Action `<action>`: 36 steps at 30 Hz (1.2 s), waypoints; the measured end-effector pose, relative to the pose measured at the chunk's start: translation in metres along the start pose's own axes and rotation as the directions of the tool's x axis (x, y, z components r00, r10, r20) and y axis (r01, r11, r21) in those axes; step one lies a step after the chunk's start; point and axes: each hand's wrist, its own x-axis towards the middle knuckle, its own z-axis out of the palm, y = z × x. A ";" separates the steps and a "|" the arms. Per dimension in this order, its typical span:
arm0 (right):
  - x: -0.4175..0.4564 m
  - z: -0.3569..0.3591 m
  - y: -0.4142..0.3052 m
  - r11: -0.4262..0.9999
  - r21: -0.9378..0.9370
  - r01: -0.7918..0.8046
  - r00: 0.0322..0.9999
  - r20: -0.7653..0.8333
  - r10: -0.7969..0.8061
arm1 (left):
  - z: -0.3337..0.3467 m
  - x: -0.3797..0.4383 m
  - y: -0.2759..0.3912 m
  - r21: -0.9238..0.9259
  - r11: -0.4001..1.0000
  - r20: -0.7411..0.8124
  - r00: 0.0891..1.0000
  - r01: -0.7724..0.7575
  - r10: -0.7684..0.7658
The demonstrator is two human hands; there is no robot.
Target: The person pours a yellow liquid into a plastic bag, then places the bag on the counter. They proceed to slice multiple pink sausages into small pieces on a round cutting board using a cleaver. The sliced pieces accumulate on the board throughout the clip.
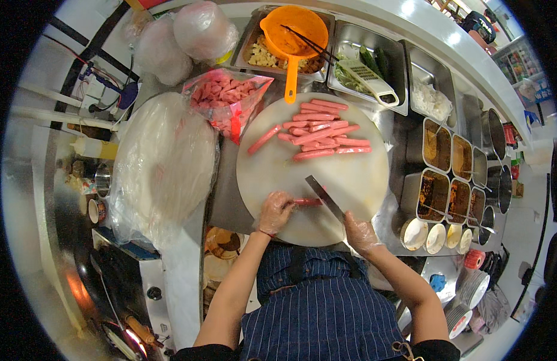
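My left hand (276,211), in a clear plastic glove, holds the left end of a pink sausage (306,201) on a round white cutting board (269,176). My right hand (360,233), gloved the same way, grips the handle of a knife with a wide blade (324,197). The blade is at the sausage's right end, and a small pink piece shows just beyond it. Further back on the board lies a heap of whole sausages (321,131), with one sausage (264,140) apart at the left. Cut sausage pieces (224,92) fill a plastic bag behind the board's left edge.
An orange strainer (301,27) rests over a pan of diced food, its handle reaching the board. A grater (366,79) lies across a steel pan with cucumbers. Several sauce containers (436,144) stand right. A plastic-wrapped round stack (165,162) is left; a lit burner (136,341) glows lower left.
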 end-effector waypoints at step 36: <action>-0.009 -0.007 -0.010 0.994 -0.059 0.091 0.996 -0.019 -0.092 | 0.005 -0.008 0.006 0.111 0.994 -0.080 0.997 0.005 0.004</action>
